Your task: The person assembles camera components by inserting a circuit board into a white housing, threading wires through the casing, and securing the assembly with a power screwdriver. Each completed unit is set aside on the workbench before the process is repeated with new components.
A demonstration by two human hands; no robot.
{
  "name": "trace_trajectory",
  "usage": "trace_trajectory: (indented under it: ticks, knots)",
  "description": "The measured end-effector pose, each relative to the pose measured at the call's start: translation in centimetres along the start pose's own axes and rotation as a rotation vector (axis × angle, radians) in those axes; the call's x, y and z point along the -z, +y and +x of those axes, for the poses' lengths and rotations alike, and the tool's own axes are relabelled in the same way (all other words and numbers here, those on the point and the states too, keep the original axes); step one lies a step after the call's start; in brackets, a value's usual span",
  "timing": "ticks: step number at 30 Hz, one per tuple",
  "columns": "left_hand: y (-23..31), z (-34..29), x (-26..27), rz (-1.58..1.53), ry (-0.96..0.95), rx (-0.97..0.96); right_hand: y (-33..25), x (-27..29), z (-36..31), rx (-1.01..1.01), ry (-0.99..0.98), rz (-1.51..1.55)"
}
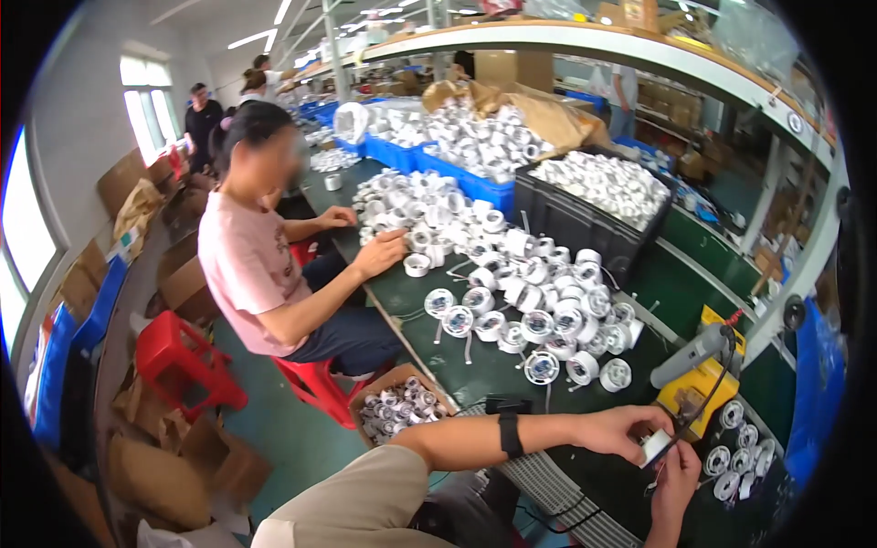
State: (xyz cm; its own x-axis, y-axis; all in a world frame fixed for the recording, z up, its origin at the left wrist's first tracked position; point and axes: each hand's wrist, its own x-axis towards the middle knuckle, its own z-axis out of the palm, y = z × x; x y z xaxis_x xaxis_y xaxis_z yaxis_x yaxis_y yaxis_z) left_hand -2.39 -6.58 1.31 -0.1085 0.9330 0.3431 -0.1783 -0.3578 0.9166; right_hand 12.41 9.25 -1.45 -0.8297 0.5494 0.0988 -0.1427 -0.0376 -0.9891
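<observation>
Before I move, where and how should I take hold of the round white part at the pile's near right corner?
Probably pinch the round white part by opposite sides of its circular rim, coming from the near side: green tabletop shows there, while another white part crowds its left.

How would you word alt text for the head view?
The left hand holds a small white plastic part, with the right hand close beside it, over a dark green workbench. A pile of round white plastic housings spreads ahead, and a co-worker in a pink shirt sits to the left, one hand at the pile.
</observation>
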Motion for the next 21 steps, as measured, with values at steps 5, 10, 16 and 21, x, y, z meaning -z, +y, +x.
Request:
trace_trajectory:
  ticks: [5,10,16,21]
  knots:
    - [-1.6,1.8,-0.1,0.104,0.028,0.052,-0.5,2.3,-1.5,0.016,0.05,0.178]
    - [-0.4,0.1,1.4,-0.121,0.096,0.145,-1.9,-1.7,-0.1,-0.085,-0.098,0.063]
    - [0.6,1.2,-0.1,-0.055,0.104,0.301,-2.2,-0.5,-0.8,-0.1,0.064,-0.055]
    - [-0.8,0.8,0.2,-0.115,0.147,0.287,-2.3,-1.1,-1.3,0.105,0.063,-0.433]
